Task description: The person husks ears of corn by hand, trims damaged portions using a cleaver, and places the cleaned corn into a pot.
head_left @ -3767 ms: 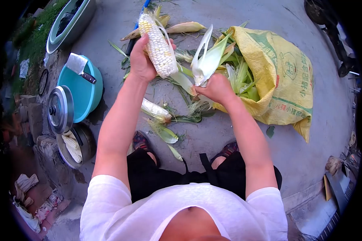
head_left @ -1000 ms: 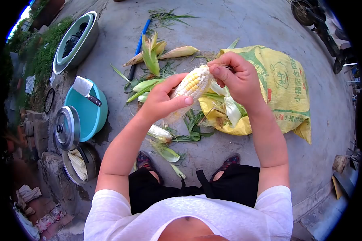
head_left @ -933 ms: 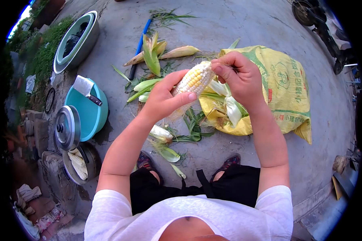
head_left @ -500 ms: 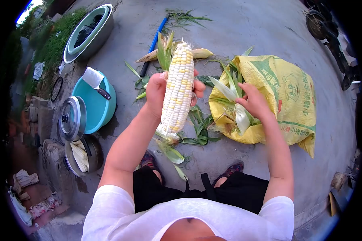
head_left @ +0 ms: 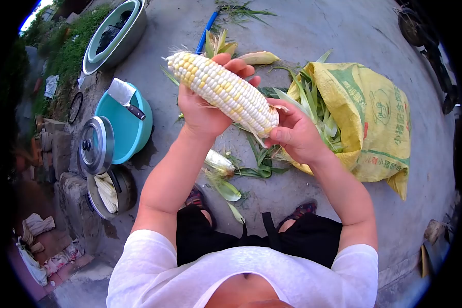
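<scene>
A husked ear of corn [head_left: 223, 91] with white and yellow kernels lies tilted across my left hand [head_left: 203, 110], its tip to the upper left. The palm supports it from below, and the fingers show beyond its upper side. At the stem end, my right hand [head_left: 300, 136] grips the ear between thumb and fingers, with a scrap of husk there. Right of that hand, a yellow woven sack [head_left: 380, 123] holds green husks [head_left: 315, 105] at its mouth. On the ground below the ear lies another pale corn ear [head_left: 219, 161], beside loose husk leaves [head_left: 227, 190].
To the left stands a turquoise basin [head_left: 138, 131] with a cleaver [head_left: 126, 97] across its rim. A pot lid [head_left: 95, 143] leans by a pot [head_left: 123, 192] with husked corn inside. Nested basins [head_left: 136, 38], a blue-ended rod [head_left: 206, 31] and unhusked corn [head_left: 259, 57] lie farther off.
My right hand has left the husks at the sack and taken hold of the ear's stem end. The ear has turned from upright to slanting, its tip now leftward.
</scene>
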A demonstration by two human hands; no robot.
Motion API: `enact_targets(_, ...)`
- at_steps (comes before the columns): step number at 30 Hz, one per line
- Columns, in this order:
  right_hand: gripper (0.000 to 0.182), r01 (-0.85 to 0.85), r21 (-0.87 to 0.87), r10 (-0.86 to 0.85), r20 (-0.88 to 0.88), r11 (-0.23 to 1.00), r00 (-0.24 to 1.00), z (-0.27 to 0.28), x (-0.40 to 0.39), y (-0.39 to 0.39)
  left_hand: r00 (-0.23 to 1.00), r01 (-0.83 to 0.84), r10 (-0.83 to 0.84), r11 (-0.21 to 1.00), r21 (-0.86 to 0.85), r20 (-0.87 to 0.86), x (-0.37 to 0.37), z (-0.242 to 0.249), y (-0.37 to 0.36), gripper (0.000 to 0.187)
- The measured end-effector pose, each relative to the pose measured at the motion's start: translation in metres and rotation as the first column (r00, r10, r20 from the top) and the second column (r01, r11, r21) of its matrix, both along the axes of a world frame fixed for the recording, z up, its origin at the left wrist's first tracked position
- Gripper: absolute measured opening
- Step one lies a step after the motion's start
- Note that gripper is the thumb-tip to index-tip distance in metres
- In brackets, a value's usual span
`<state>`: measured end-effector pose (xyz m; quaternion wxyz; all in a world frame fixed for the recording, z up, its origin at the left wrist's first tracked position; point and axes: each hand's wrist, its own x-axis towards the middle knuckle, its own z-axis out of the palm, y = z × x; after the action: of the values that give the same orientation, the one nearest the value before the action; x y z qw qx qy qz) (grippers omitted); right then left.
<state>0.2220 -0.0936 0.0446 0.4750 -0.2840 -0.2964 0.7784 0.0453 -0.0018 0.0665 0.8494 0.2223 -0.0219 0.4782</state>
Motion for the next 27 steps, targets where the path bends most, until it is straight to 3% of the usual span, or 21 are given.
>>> enact_targets(1, 0.058, 0.045, 0.074, -0.051, 0.091, 0.996, 0.995, 0.003, 0.005, 0.003, 1.0, 0.0, 0.0, 1.0, -0.005, 0.006, -0.005, 0.0, 0.0, 0.049)
enact_targets(3, 0.058, 0.117, 0.134, -0.133, 0.117, 0.984, 0.984, 0.012, 0.011, 0.006, 0.95, 0.196, -0.228, 0.967, -0.16, -0.214, -0.016, 0.01, -0.004, 0.06)
enact_targets(4, 0.058, 0.112, 0.235, -0.162, 0.207, 0.966, 0.965, 0.014, 0.017, 0.008, 0.881, 0.352, -0.371, 0.929, -0.119, -0.293, -0.025, 0.008, 0.002, 0.074)
enact_targets(5, 0.058, 0.096, 0.332, -0.199, 0.291, 0.939, 0.936, 0.015, 0.023, 0.009, 0.802, 0.434, -0.473, 0.881, -0.19, -0.364, -0.033, 0.009, 0.003, 0.086)
enact_targets(7, 0.057, 0.07, 0.375, -0.203, 0.328, 0.924, 0.922, 0.017, 0.03, 0.012, 0.691, 0.621, -0.632, 0.767, -0.159, -0.35, -0.035, 0.008, 0.008, 0.092)
enact_targets(8, 0.055, 0.044, 0.438, -0.226, 0.374, 0.898, 0.899, 0.018, 0.032, 0.014, 0.683, 0.627, -0.662, 0.748, -0.218, -0.307, -0.036, 0.011, 0.003, 0.092)
enact_targets(11, 0.05, 0.023, 0.496, -0.258, 0.41, 0.868, 0.875, 0.023, 0.034, 0.015, 0.641, 0.695, -0.721, 0.691, -0.201, -0.263, -0.033, -0.002, 0.0, 0.082)
enact_targets(12, 0.047, 0.03, 0.498, -0.262, 0.402, 0.867, 0.877, 0.025, 0.034, 0.016, 0.641, 0.671, -0.726, 0.687, -0.277, -0.249, -0.031, 0.002, -0.005, 0.083)
enact_targets(17, 0.041, 0.009, 0.64, -0.381, 0.446, 0.768, 0.81, 0.033, 0.039, 0.017, 0.657, 0.658, -0.72, 0.693, -0.295, -0.225, -0.026, 0.001, -0.012, 0.093)
enact_targets(24, 0.037, 0.017, 0.801, -0.567, 0.408, 0.598, 0.715, 0.049, 0.041, 0.015, 0.692, 0.588, -0.618, 0.782, -0.207, -0.373, -0.02, 0.018, -0.02, 0.097)
enact_targets(27, 0.029, 0.056, 0.788, -0.565, 0.388, 0.613, 0.728, 0.054, 0.042, 0.014, 0.696, 0.577, -0.603, 0.793, -0.196, -0.39, -0.018, 0.02, -0.021, 0.097)
